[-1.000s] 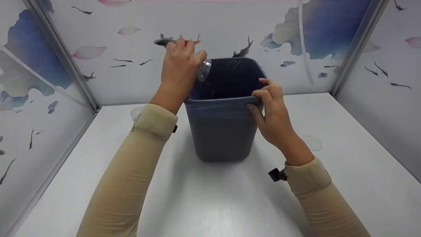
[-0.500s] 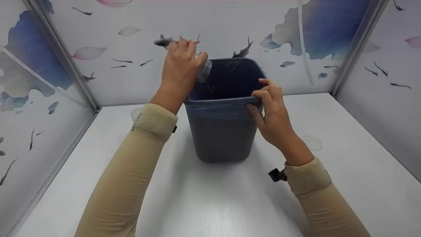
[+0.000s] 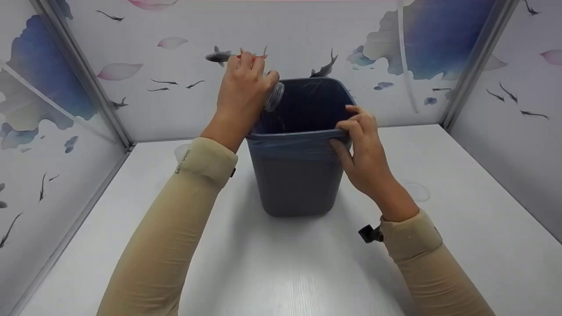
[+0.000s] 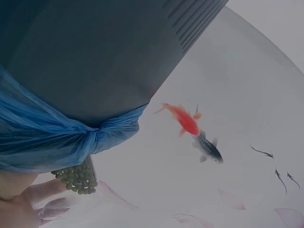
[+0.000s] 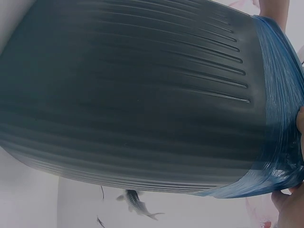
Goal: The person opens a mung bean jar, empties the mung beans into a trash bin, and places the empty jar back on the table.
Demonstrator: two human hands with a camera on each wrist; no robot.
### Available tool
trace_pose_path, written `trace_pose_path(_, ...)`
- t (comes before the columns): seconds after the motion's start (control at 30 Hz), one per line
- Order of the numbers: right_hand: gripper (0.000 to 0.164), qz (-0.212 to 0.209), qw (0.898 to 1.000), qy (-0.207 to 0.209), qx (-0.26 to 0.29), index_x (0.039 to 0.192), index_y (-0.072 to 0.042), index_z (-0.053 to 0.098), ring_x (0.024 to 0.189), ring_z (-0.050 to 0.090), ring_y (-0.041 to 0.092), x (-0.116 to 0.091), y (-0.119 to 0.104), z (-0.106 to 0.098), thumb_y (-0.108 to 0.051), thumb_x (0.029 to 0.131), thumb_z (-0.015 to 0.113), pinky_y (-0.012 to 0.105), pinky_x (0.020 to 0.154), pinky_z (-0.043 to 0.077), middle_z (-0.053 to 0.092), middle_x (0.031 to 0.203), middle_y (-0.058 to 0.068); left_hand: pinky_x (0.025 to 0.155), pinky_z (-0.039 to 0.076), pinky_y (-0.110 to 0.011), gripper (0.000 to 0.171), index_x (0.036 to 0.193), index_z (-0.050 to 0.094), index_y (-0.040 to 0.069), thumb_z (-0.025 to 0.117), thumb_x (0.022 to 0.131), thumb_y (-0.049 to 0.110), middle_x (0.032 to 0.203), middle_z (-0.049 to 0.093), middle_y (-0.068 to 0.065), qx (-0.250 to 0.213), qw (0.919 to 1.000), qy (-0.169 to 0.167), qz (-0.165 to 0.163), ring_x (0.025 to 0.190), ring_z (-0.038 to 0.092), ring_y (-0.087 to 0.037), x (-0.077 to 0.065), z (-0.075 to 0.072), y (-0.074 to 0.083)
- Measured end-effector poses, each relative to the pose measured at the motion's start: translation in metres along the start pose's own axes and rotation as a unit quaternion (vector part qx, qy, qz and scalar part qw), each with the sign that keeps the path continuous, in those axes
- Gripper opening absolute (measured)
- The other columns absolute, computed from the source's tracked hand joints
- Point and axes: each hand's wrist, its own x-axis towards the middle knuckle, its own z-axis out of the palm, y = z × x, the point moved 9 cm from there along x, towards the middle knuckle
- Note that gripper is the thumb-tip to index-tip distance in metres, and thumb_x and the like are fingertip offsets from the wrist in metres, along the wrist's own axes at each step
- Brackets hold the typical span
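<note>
A grey trash can (image 3: 298,184), lined with a blue plastic bag (image 3: 290,147), stands upright on the white table. My left hand (image 3: 241,96) grips a clear jar (image 3: 275,97) above the can's left rim, its mouth tipped over the opening. In the left wrist view, small round green beans (image 4: 78,179) show inside the clear container. Small pale specks are visible below the jar's mouth, within the can. My right hand (image 3: 364,151) holds the can's front right corner, fingers over the rim and thumb outside, pinching the bag's edge. Most of the jar is hidden behind my left hand.
A clear round thing (image 3: 181,151) lies at the back left of the white table (image 3: 285,272), partly hidden by my sleeve. A faint transparent ring (image 3: 417,192) lies on the right. Printed panels (image 3: 175,101) enclose the back and sides.
My left hand has shifted slightly right, and the jar's mouth has tipped a little further with it. The right hand and the trash can have stayed put.
</note>
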Motion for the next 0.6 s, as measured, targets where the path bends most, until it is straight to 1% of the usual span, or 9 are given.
trace_pose_path(0.33, 0.021, 0.002, 1.000, 0.006, 0.005, 0.121, -0.001, 0.055, 0.152, 0.037, 0.037, 0.0002, 0.0017, -0.0008, -0.013, 0.107, 0.065, 0.056, 0.123, 0.033, 0.051, 0.126, 0.021, 0.098, 0.047, -0.052, 0.021, 0.122, 0.064, 0.008, 0.056, 0.106, -0.003, 0.130, 0.062, -0.024, 0.001, 0.9998, 0.012, 0.015, 0.125, 0.055, -0.042, 0.0002, -0.0028, 0.0032)
trace_pose_path(0.6, 0.021, 0.005, 1.000, 0.004, 0.007, 0.122, -0.001, 0.055, 0.152, 0.037, 0.037, 0.0001, 0.0004, -0.0009, -0.013, 0.107, 0.065, 0.057, 0.122, 0.033, 0.052, 0.127, 0.021, 0.099, 0.047, -0.052, 0.023, 0.123, 0.064, 0.009, 0.054, 0.106, -0.004, 0.130, 0.063, -0.025, 0.000, 0.9996, 0.016, 0.022, 0.125, 0.056, -0.043, 0.0003, -0.0022, 0.0036)
